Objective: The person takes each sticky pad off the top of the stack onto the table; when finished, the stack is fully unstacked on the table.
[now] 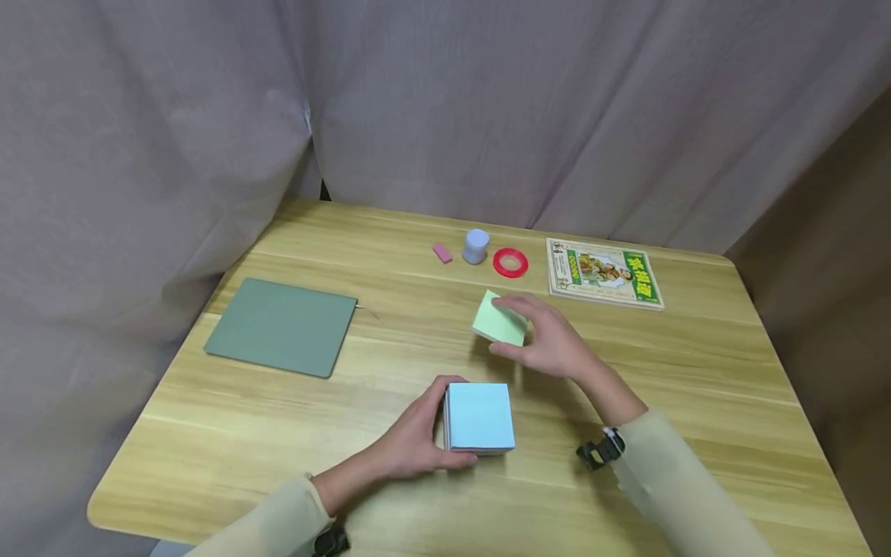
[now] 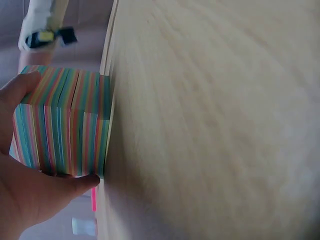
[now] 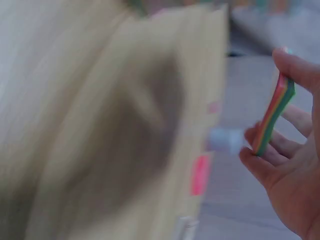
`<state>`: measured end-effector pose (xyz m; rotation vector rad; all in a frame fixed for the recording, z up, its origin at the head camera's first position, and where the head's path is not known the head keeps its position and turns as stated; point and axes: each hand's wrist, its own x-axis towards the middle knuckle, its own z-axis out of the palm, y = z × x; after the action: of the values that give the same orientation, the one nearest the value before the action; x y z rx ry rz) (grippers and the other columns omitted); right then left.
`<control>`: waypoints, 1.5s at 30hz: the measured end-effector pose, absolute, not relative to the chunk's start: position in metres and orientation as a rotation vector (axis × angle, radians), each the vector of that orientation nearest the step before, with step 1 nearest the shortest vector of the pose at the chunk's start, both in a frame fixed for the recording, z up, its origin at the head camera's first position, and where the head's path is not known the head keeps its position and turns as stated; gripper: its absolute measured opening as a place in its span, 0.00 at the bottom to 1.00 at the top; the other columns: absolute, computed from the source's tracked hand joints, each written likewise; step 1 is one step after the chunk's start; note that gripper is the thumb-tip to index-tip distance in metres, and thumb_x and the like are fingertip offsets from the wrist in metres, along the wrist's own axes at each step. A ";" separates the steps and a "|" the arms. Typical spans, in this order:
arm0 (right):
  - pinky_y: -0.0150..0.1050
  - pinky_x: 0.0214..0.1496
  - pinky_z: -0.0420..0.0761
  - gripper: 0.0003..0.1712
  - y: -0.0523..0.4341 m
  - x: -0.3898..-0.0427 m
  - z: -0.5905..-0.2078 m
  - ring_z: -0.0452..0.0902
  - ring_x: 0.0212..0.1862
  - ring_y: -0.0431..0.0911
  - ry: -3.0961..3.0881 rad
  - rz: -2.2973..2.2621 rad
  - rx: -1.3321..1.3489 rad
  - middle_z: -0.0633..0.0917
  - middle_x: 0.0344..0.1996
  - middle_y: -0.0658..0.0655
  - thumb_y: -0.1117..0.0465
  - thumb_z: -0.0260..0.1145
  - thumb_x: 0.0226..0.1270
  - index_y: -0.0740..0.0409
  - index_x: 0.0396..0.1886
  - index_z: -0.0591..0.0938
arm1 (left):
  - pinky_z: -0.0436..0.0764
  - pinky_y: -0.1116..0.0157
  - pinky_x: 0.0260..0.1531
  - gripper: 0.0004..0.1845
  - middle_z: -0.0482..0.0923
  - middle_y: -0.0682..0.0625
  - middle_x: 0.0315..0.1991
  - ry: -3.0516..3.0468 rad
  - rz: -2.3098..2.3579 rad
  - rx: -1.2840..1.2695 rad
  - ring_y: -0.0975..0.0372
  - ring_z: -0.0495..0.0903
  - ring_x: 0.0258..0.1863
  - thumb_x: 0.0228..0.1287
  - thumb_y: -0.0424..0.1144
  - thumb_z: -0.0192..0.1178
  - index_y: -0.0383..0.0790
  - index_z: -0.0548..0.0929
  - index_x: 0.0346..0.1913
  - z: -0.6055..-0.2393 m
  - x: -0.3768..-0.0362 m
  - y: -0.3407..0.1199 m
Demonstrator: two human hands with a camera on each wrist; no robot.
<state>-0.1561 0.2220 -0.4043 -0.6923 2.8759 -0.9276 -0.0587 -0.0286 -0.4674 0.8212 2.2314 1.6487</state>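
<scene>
My left hand (image 1: 419,437) grips a thick stack of sticky notes (image 1: 480,416) by its left side, thumb at the near side and fingers at the far side. Its top sheet is blue, and striped coloured edges of several pads show in the left wrist view. The stack stands on the table. Beyond it, my right hand (image 1: 550,336) pinches a thin sticky note pad (image 1: 503,320) between thumb and fingers, held tilted above the table. That pad is light green on top, with red, yellow and green layers along its edge in the right wrist view.
A green notebook (image 1: 281,326) lies at the left of the wooden table (image 1: 390,495). Along the back are a pink eraser (image 1: 442,252), a pale blue cylindrical container (image 1: 476,246), a red tape roll (image 1: 497,269) and an illustrated book (image 1: 604,272). Grey curtains (image 1: 459,108) hang behind.
</scene>
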 end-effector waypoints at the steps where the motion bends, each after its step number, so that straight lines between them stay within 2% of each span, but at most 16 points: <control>1: 0.60 0.62 0.68 0.41 0.223 -0.164 -0.413 0.69 0.63 0.57 2.894 -0.900 -0.666 0.74 0.64 0.59 0.48 0.77 0.53 0.52 0.66 0.75 | 0.70 0.59 0.58 0.48 0.72 0.58 0.56 2.232 1.648 0.820 0.63 0.73 0.55 0.44 0.44 0.80 0.53 0.61 0.67 -0.468 -0.059 -0.028; 6: 0.59 0.66 0.62 0.40 0.227 -0.191 -0.451 0.63 0.67 0.60 2.932 -0.715 -0.587 0.70 0.66 0.63 0.47 0.75 0.55 0.54 0.67 0.74 | 0.70 0.60 0.59 0.48 0.73 0.58 0.56 2.235 1.647 0.812 0.64 0.73 0.55 0.43 0.44 0.80 0.53 0.61 0.66 -0.468 -0.059 -0.028; 11: 0.60 0.67 0.61 0.40 0.227 -0.200 -0.465 0.59 0.69 0.61 2.932 -0.629 -0.575 0.67 0.68 0.64 0.47 0.74 0.56 0.54 0.67 0.74 | 0.70 0.60 0.58 0.48 0.73 0.58 0.55 2.225 1.669 0.819 0.64 0.73 0.54 0.43 0.42 0.80 0.53 0.62 0.66 -0.469 -0.058 -0.027; 22: 0.58 0.67 0.62 0.39 0.229 -0.201 -0.465 0.58 0.69 0.62 2.872 -0.652 -0.686 0.65 0.69 0.67 0.50 0.73 0.60 0.58 0.68 0.72 | 0.70 0.60 0.58 0.48 0.73 0.59 0.56 2.248 1.668 0.801 0.64 0.73 0.54 0.42 0.43 0.81 0.53 0.62 0.66 -0.472 -0.057 -0.027; 30: 0.61 0.67 0.61 0.46 0.230 -0.196 -0.452 0.53 0.71 0.64 2.817 -0.601 -0.653 0.59 0.72 0.69 0.46 0.75 0.57 0.58 0.72 0.68 | 0.70 0.60 0.58 0.48 0.73 0.59 0.55 2.251 1.670 0.780 0.64 0.73 0.54 0.41 0.42 0.81 0.53 0.62 0.66 -0.472 -0.057 -0.026; 34: 0.63 0.66 0.60 0.45 0.228 -0.184 -0.430 0.53 0.71 0.64 2.797 -0.585 -0.678 0.59 0.72 0.67 0.44 0.72 0.60 0.57 0.72 0.68 | 0.70 0.60 0.59 0.48 0.73 0.58 0.56 2.243 1.677 0.786 0.64 0.73 0.54 0.42 0.42 0.81 0.53 0.62 0.66 -0.472 -0.058 -0.025; 39: 0.58 0.67 0.63 0.37 0.215 -0.149 -0.386 0.60 0.70 0.58 2.710 -0.711 -0.820 0.68 0.69 0.61 0.43 0.69 0.63 0.53 0.69 0.73 | 0.71 0.60 0.57 0.48 0.74 0.58 0.55 2.238 1.686 0.774 0.63 0.74 0.53 0.41 0.41 0.81 0.53 0.63 0.66 -0.474 -0.058 -0.026; 42: 0.56 0.66 0.66 0.40 0.206 -0.119 -0.364 0.62 0.69 0.53 2.645 -0.738 -0.926 0.70 0.68 0.56 0.37 0.68 0.61 0.49 0.69 0.73 | 0.72 0.60 0.55 0.48 0.74 0.57 0.54 2.233 1.692 0.779 0.63 0.74 0.52 0.41 0.41 0.81 0.53 0.63 0.65 -0.474 -0.057 -0.026; 45: 0.52 0.63 0.70 0.47 0.197 -0.091 -0.358 0.63 0.69 0.49 2.590 -0.675 -1.032 0.68 0.70 0.52 0.31 0.69 0.53 0.45 0.70 0.71 | 0.73 0.61 0.54 0.47 0.74 0.58 0.54 2.209 1.703 0.786 0.63 0.74 0.52 0.43 0.42 0.80 0.55 0.63 0.65 -0.473 -0.057 -0.026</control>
<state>-0.0912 0.1974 -0.3580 -1.0316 2.5898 -0.6750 -0.0571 -0.0262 -0.4732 0.7864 2.2089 1.7035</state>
